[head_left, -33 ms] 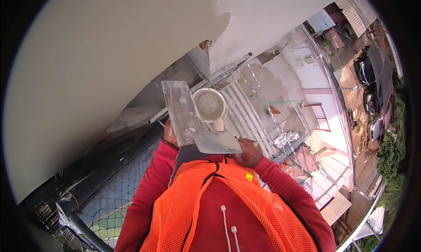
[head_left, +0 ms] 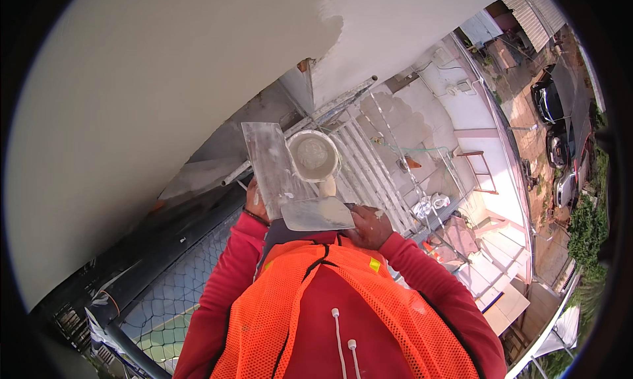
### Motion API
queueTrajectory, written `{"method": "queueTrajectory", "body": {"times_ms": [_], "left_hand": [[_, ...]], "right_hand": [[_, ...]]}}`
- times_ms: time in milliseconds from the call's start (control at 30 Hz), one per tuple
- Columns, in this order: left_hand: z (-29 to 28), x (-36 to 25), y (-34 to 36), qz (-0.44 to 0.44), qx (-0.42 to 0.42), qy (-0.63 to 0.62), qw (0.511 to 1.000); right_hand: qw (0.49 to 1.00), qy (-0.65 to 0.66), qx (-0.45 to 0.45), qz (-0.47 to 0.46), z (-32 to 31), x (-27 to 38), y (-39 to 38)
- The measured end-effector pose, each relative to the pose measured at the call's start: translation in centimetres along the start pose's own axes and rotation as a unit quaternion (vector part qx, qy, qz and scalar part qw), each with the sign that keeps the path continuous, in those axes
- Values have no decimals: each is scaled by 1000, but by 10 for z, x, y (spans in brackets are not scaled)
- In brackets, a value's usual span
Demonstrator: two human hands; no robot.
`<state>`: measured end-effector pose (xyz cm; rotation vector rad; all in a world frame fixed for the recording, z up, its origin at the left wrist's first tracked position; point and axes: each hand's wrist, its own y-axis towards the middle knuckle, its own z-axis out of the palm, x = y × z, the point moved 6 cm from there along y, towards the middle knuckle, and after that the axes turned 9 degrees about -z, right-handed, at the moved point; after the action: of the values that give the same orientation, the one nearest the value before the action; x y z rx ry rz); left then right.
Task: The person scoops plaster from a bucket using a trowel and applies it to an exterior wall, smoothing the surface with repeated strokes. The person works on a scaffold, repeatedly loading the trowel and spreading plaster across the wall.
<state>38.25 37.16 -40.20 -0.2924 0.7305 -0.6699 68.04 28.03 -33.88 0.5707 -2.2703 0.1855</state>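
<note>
My left hand (head_left: pixel 255 199) is closed behind a long flat plastering trowel (head_left: pixel 267 158); its grip is hidden under the plate. Pale smears of plaster mark that plate. In my right hand (head_left: pixel 369 226) is a wide putty knife (head_left: pixel 316 214), its blade pointing left across my waist. The blade overlaps the lower end of the trowel in view; whether they touch I cannot tell. Just beyond both tools stands a round white bucket (head_left: pixel 291 151) with pale, wet-looking material inside. Dried plaster spots my right knuckles.
A large pale wall (head_left: pixel 165 69) rises at the left and ahead, with a darker patch edge. Slatted scaffold planks (head_left: pixel 369 164) and metal tubes lie beyond the bucket. Wire mesh (head_left: pixel 161 316) is at lower left. Far below right are parked cars (head_left: pixel 557 148).
The putty knife and my right hand have shifted slightly left, so the blade sits further across the trowel's lower end. My left hand stays about where it was.
</note>
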Motion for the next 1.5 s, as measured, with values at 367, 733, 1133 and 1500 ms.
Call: {"method": "queueTrajectory", "body": {"times_ms": [367,733,1133,1500], "left_hand": [[-24,36,-26,-55,-75,140,986],[-50,17,-78,-83,-368,-96,921],[-149,61,-123,-71,-512,34,856],[-204,78,-120,-114,-511,217,824]], "right_hand": [[943,17,168,286,128,-110,91],[881,77,278,375,203,-165,89],[823,217,159,500,362,-280,90],[766,187,185,587,387,-337,53]]}}
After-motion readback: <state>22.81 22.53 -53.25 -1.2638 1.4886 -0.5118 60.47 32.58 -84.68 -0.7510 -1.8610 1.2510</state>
